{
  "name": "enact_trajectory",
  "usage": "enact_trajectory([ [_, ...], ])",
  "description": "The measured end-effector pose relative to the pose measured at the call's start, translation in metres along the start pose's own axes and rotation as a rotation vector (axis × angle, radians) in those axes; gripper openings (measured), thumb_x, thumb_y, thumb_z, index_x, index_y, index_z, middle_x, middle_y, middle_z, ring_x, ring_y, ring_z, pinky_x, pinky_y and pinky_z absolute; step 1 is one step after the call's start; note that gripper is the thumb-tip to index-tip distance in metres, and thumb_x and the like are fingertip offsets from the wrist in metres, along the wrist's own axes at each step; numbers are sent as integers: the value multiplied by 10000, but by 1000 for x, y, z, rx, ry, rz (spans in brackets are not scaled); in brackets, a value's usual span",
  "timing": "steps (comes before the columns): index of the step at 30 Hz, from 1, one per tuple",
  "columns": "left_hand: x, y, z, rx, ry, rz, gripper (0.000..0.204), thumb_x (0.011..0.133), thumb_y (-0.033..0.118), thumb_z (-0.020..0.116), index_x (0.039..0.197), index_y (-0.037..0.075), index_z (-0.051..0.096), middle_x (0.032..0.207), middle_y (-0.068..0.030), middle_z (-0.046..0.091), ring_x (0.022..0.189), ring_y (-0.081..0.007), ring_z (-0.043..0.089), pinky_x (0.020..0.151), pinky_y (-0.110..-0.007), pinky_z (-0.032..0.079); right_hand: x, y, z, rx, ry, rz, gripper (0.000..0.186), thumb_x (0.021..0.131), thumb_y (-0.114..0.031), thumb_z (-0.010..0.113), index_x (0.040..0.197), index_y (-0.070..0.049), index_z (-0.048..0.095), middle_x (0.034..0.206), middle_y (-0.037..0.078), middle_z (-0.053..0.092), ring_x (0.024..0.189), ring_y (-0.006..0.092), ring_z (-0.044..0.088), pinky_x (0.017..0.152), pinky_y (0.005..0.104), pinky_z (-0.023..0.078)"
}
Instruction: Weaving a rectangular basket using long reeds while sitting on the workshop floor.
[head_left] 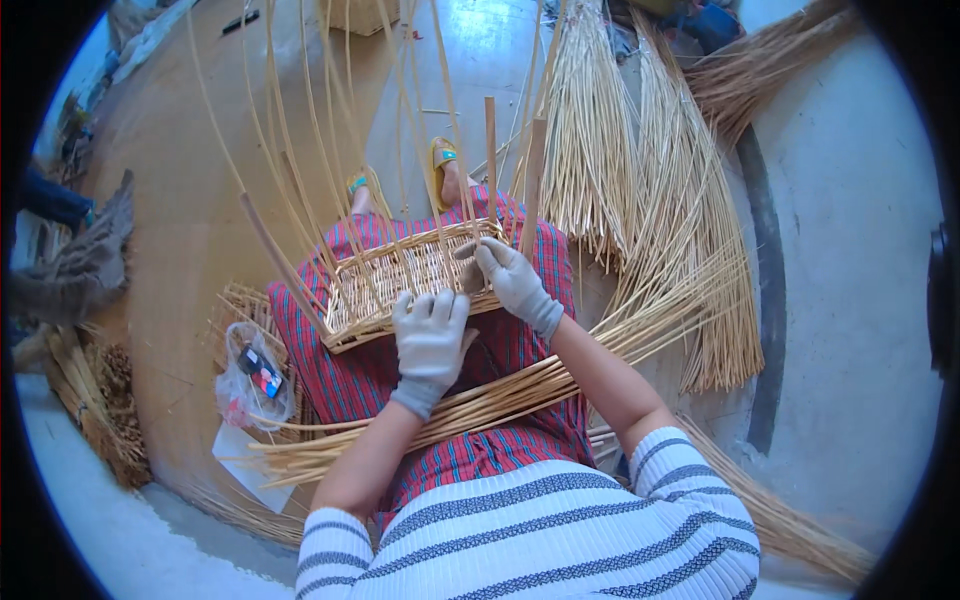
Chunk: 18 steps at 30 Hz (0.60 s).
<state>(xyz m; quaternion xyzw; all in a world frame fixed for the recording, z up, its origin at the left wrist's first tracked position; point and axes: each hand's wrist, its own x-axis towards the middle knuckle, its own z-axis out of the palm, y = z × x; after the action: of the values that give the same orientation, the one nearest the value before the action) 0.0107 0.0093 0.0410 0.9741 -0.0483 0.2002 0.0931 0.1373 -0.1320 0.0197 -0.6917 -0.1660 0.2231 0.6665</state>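
Observation:
A rectangular wicker basket (400,268) rests on a red striped cloth (300,340) over my lap, with tall pale upright reeds (310,190) and thicker rods (490,150) rising from its edges. My left hand (432,338), in a white glove, grips the near rim toward the middle, fingertips curled over it. My gloved right hand (510,282) pinches a reed at the right end of the basket, its fingertips partly hiding the weave. A long bundle of loose rods (520,390) lies across my lap beneath both forearms.
Long bundles of reeds (590,140) lie at the upper right, and darker ones (765,60) behind. A plastic bag with a dark object (255,375) sits left of me. More bundles (105,410) and grey cloth (75,270) line the left side. My sandalled feet (445,175) show beyond the basket.

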Motion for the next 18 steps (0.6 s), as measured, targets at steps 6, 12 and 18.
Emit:
enact_trajectory([
  [6, 11, -8, 37, -96, -94, -63, 453, 754, 492, 733, 1043, 155, 639, 834, -50, 583, 829, -277, 583, 782, -435, 389, 22, 8, 4, 270, -88, 149, 285, 1058, -286, 483, 996, -58, 644, 679, -37, 534, 564, 54, 503, 527, 212, 412],
  [12, 9, -8, 46, -146, -32, -113, 419, 759, 465, 737, 1015, 146, 650, 844, -58, 580, 824, -267, 581, 758, -443, 385, 29, 12, 16, 348, -2, 190, 232, 1030, -237, 539, 959, -75, 688, 700, -47, 551, 557, 40, 462, 504, 194, 370],
  [18, 1, -10, 55, -111, -75, -84, 375, 789, 402, 716, 1074, 171, 636, 894, -44, 586, 870, -261, 584, 793, -445, 393, -24, -4, 28, -677, 358, -231, 448, 925, -205, 650, 1344, -67, 569, 1007, 132, 672, 967, 283, 648, 882, 388, 508],
])
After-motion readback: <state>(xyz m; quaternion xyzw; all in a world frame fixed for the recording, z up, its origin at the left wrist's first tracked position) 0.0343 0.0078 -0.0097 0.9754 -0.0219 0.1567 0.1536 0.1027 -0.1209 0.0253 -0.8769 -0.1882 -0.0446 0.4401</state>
